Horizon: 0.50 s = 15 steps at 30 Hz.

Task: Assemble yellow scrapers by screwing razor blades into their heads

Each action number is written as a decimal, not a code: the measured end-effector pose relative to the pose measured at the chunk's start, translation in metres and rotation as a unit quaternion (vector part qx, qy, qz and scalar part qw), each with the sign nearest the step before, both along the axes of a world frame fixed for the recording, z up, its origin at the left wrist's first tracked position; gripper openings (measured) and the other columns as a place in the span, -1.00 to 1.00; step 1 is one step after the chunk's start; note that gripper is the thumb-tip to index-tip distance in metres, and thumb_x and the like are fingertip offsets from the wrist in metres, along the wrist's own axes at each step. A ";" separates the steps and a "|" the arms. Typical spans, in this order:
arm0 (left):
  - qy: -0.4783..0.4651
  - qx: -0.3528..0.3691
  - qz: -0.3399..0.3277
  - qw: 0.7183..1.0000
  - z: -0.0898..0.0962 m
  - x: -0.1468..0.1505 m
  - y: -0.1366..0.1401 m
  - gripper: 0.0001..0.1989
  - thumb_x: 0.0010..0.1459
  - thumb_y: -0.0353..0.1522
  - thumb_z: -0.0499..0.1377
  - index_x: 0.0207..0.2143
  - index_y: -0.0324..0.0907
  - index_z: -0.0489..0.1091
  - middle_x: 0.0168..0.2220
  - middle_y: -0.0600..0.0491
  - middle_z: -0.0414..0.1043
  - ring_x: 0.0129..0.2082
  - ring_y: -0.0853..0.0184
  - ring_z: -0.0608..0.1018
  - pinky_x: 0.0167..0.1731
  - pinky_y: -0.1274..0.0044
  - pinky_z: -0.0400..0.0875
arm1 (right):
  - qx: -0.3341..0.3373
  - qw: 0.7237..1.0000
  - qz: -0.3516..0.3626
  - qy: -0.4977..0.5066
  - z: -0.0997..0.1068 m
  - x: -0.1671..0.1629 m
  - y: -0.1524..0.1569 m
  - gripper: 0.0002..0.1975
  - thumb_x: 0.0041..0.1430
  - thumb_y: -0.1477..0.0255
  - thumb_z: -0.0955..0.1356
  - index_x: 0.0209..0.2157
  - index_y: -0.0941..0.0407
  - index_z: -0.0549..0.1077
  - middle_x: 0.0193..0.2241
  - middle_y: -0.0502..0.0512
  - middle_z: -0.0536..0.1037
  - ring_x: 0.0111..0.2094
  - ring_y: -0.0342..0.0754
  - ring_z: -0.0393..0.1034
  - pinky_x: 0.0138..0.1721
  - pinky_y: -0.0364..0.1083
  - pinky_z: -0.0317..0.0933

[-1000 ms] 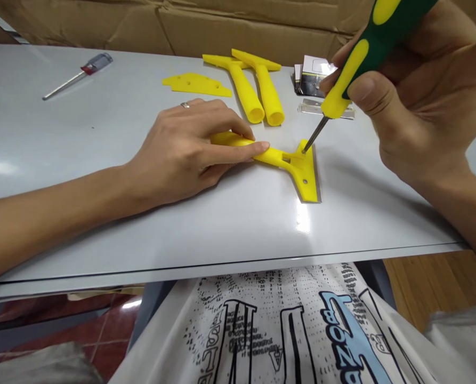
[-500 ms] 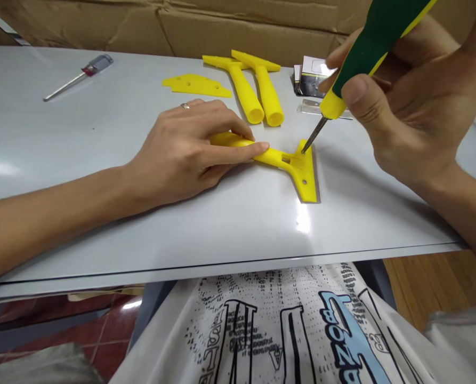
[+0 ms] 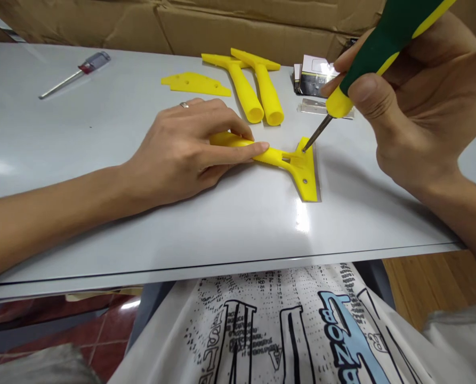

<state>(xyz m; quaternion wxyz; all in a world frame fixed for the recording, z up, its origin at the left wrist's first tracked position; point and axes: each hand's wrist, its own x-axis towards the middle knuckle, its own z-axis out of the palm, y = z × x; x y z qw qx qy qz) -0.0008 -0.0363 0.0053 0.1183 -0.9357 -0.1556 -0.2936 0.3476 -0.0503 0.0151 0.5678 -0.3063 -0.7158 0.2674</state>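
My left hand [image 3: 200, 152] is closed around the handle of a yellow scraper [image 3: 275, 157], pressing it against the white table [image 3: 206, 229]. The scraper's T-shaped head points right, with a thin blade edge along its far right side. One screw shows in the lower part of the head. In my right hand [image 3: 413, 101] is a green and yellow screwdriver [image 3: 385, 40], tilted, its fingers wrapped around the grip. The metal tip rests at the upper screw position on the scraper head; the screw there is mostly covered by the tip.
Two more yellow scraper handles [image 3: 246, 90] lie behind my left hand, beside a flat yellow plate [image 3: 196, 84] with holes. A clear-handled screwdriver [image 3: 75, 73] lies at the far left. Small packets [image 3: 315, 77] and thin blades [image 3: 313, 106] sit at the back right, before a cardboard wall [image 3: 241, 29].
My right hand and the screwdriver's handle have shifted a little to the right, leaning the tool further over. Its tip stays on the scraper head. My left hand keeps its hold.
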 end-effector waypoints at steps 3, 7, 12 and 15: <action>0.008 -0.011 0.013 1.000 0.000 -0.001 -0.001 -0.70 0.82 -0.22 0.22 0.36 0.07 0.72 0.21 -0.03 0.75 0.15 0.15 0.73 0.13 0.24 0.64 | 0.028 1.000 -0.009 -0.008 -0.001 0.002 0.023 0.15 0.06 -0.52 0.66 0.52 -0.42 0.32 0.31 -0.10 0.70 0.43 0.29 0.72 0.15 0.25 0.87; -0.004 -0.028 0.001 1.000 0.001 0.000 -0.003 -0.69 0.82 -0.24 0.22 0.39 0.09 0.71 0.22 -0.03 0.75 0.15 0.13 0.72 0.14 0.22 0.61 | 0.184 0.982 0.029 0.002 0.004 0.000 0.039 -0.07 0.21 -0.38 0.67 0.40 -0.39 0.32 0.18 -0.22 0.75 0.03 -0.01 0.84 0.10 0.16 0.86; 0.007 0.022 0.003 1.000 0.001 0.000 -0.001 -0.71 0.81 -0.29 0.25 0.37 0.03 0.71 0.19 -0.04 0.75 0.10 0.17 0.71 0.04 0.32 0.56 | 0.048 0.994 0.043 -0.088 0.038 -0.003 -0.014 -0.37 0.47 -0.10 0.67 0.30 -0.24 0.41 0.14 -0.29 0.79 0.16 -0.09 0.80 0.48 0.29 0.69; 0.030 0.001 0.016 0.999 0.002 0.000 0.000 -0.68 0.83 -0.22 0.20 0.36 -0.01 0.72 0.21 -0.07 0.73 0.14 0.15 0.71 0.09 0.29 0.58 | 0.010 0.997 0.025 -0.066 0.049 -0.006 -0.033 -0.29 0.27 -0.07 0.78 0.17 -0.19 0.44 0.05 -0.27 0.81 0.12 -0.07 0.80 0.53 0.31 0.63</action>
